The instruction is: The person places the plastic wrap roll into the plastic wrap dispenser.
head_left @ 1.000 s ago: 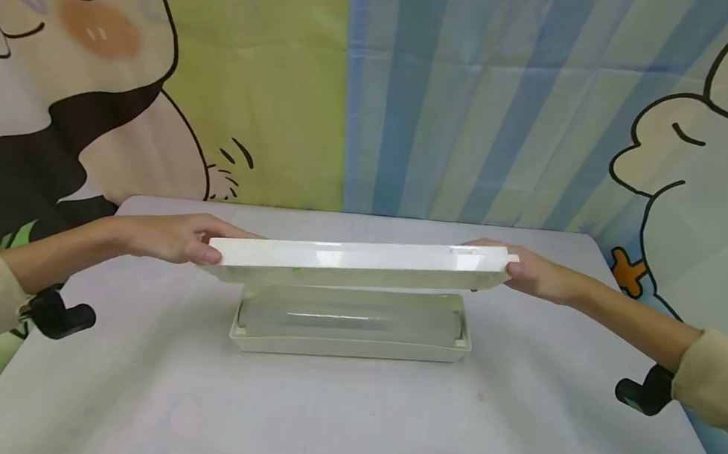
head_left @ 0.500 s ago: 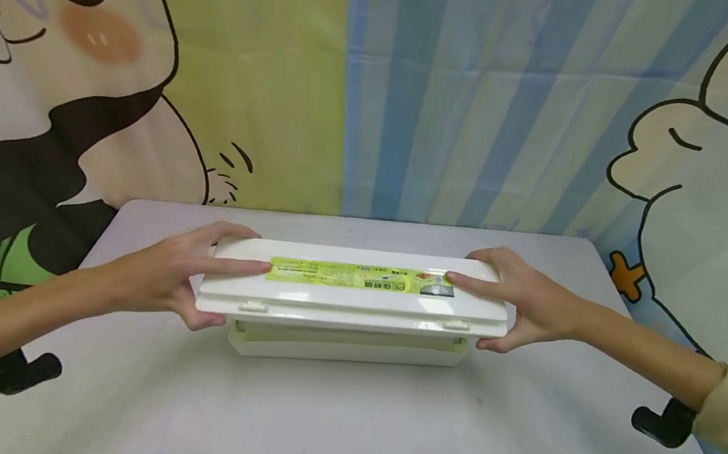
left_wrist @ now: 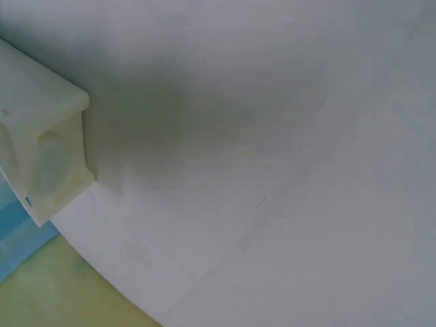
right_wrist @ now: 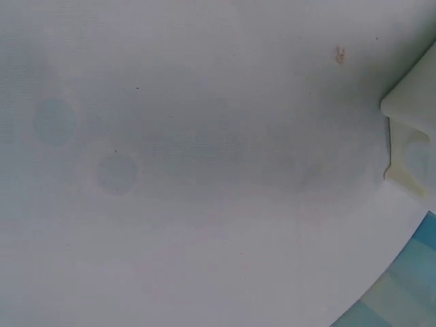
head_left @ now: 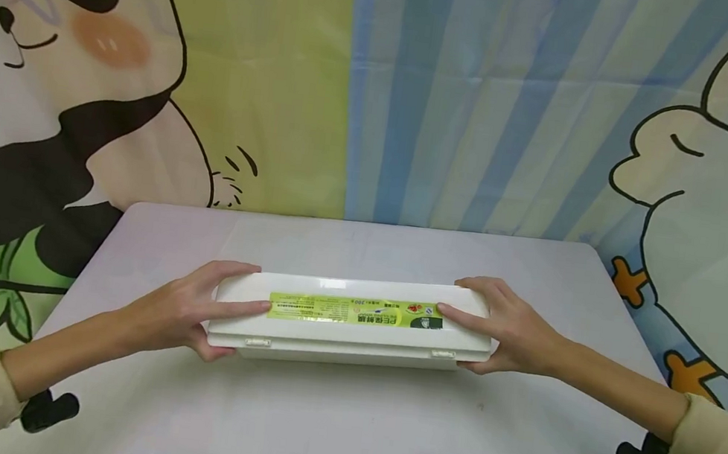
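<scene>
A white plastic lid (head_left: pixel 351 339) with a yellow-green label (head_left: pixel 354 310) covers the base (head_left: pixel 349 360) of a long cling film box, seen in the head view. Only a thin strip of that base shows below the lid's front edge; the film roll inside is hidden. My left hand (head_left: pixel 193 306) grips the lid's left end, thumb at the front, index finger on top, other fingers toward the back. At the opposite end, my right hand (head_left: pixel 514 330) holds the lid in the same manner. Each wrist view catches one end of the box (left_wrist: pixel 48 122), with neither hand visible there.
The box stands on a table with a white cloth (head_left: pixel 340 434). Behind it hangs a printed curtain (head_left: pixel 485 106) with cartoon animals and stripes. A small brownish mark (right_wrist: pixel 339 54) lies on the cloth near the box's right end.
Both hands have tilted the lid from edge-on to label-up and lowered it over the base. The film roll, visible a second ago, is now covered.
</scene>
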{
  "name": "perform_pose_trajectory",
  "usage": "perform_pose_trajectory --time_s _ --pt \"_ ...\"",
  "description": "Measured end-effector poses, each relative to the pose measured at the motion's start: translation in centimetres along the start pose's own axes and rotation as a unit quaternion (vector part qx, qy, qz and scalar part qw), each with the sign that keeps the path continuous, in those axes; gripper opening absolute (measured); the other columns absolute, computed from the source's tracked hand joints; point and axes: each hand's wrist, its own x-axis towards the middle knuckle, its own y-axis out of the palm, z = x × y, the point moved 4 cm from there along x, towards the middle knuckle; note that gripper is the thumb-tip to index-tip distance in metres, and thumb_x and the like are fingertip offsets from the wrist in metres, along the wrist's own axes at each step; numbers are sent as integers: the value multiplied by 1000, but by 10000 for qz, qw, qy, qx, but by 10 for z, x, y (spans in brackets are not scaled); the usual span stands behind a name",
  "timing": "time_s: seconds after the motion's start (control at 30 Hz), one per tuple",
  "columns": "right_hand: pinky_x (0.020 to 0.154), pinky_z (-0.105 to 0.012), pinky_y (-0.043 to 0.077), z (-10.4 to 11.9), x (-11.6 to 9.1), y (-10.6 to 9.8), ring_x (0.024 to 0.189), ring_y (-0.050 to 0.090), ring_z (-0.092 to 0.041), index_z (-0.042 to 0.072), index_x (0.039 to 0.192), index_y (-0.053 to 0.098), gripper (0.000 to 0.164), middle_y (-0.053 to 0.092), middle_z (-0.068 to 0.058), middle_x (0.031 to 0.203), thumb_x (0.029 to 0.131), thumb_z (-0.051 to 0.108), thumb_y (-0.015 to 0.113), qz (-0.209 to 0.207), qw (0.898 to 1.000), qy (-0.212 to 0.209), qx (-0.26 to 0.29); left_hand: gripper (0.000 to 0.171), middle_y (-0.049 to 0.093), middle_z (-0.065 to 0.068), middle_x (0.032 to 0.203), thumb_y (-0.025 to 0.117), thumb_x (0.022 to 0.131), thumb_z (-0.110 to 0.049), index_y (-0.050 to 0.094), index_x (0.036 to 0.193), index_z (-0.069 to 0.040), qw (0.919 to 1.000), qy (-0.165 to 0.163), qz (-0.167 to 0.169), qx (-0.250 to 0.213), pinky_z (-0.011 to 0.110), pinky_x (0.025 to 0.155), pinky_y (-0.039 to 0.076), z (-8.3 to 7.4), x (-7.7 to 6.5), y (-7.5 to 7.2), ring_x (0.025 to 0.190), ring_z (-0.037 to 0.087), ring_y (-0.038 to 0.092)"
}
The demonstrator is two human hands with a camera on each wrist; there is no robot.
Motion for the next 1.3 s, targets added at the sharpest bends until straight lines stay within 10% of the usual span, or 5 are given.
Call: perform_pose_trajectory --time_s 1.0,1.3 --pt "77 -39 58 2 -19 50 115 49 -32 23 137 54 88 50 -20 130 57 38 90 13 9996 261 139 51 56 27 126 70 79 -48 67 124 -23 9973 342 -606 -232 42 73 59 -1 -19 55 114 35 56" --pt "87 -40 57 -3 -20 56 117 49 -27 -5 143 35 117 49 -16 132 52 43 91 215 9945 996 235 114 47 17 137 86 52 -44 37 144 2 9924 -1170 286 -247 35 81 58 7 -23 66 120 26 50"
